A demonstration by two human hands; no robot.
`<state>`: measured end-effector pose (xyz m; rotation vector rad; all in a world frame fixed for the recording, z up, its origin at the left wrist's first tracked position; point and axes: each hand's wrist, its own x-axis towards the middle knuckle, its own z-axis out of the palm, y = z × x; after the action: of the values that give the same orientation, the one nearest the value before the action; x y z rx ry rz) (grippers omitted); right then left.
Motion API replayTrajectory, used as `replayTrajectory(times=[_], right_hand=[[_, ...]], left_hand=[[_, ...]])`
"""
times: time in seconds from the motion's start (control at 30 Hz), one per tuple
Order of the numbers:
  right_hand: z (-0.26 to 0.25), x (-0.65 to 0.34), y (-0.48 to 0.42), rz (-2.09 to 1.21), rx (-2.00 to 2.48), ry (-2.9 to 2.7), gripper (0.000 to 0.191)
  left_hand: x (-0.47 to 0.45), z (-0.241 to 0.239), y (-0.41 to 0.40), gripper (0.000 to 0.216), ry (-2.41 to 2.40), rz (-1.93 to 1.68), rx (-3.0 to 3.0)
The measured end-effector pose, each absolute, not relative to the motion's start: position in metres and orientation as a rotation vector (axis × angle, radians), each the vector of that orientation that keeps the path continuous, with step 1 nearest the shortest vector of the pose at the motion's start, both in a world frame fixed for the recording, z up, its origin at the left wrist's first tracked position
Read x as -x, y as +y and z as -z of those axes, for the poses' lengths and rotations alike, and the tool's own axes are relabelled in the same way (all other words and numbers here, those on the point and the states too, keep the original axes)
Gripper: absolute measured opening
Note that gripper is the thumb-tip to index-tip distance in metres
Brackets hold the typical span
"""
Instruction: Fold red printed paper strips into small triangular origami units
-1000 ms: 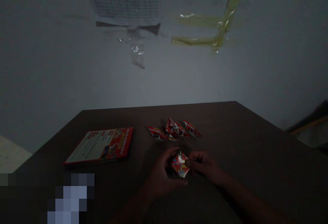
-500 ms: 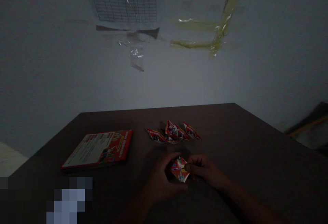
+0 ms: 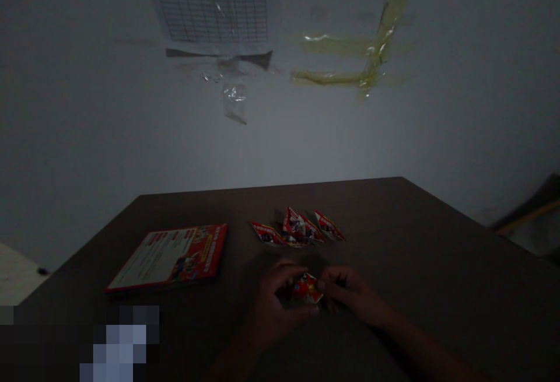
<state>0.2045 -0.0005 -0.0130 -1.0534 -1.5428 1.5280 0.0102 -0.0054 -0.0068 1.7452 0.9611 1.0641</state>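
- Hands meet low over a dark table (image 3: 437,242): left hand (image 3: 273,306) and right hand (image 3: 350,294) both pinch a small folded red paper (image 3: 307,288) between their fingertips.
- Neither hand sits nearer; the paper lies between them.
- Dim light hides its folds and long axis.
- Finished folded pieces (image 3: 297,230) lie just beyond; a red booklet (image 3: 170,256) lies left.
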Motion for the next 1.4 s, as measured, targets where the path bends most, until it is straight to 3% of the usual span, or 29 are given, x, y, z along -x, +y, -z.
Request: replayTrajectory(times=[0.33,0.53,0.73,0.97,1.2,1.4], right_hand=[[0.012,-0.205,-0.002,-1.388,1.042,-1.634,0.041],[0.006,-0.204,-0.006,-1.219,1.060,-1.763,0.033],[0.002,-0.202,-0.008,-1.087,1.048,-1.842,0.027],[-0.004,-0.205,-0.011,-1.162,1.033,-1.772,0.026],[0.001,-0.204,-0.008,-1.296,1.085,-1.646,0.028],[0.002,-0.206,-0.007,-1.221,1.047,-1.706,0.029]], left_hand=[[-0.010,0.007,-0.001,0.026,0.918,-1.210,-1.745],[-0.011,0.003,0.001,0.010,0.938,-1.249,-1.678],[-0.013,0.002,-0.001,0.011,0.910,-1.188,-1.589],[-0.014,0.003,-0.006,0.018,0.955,-1.024,-1.590],[-0.015,-0.001,-0.005,0.019,0.956,-1.084,-1.686],[-0.013,0.004,-0.007,0.021,0.952,-1.023,-1.637]])
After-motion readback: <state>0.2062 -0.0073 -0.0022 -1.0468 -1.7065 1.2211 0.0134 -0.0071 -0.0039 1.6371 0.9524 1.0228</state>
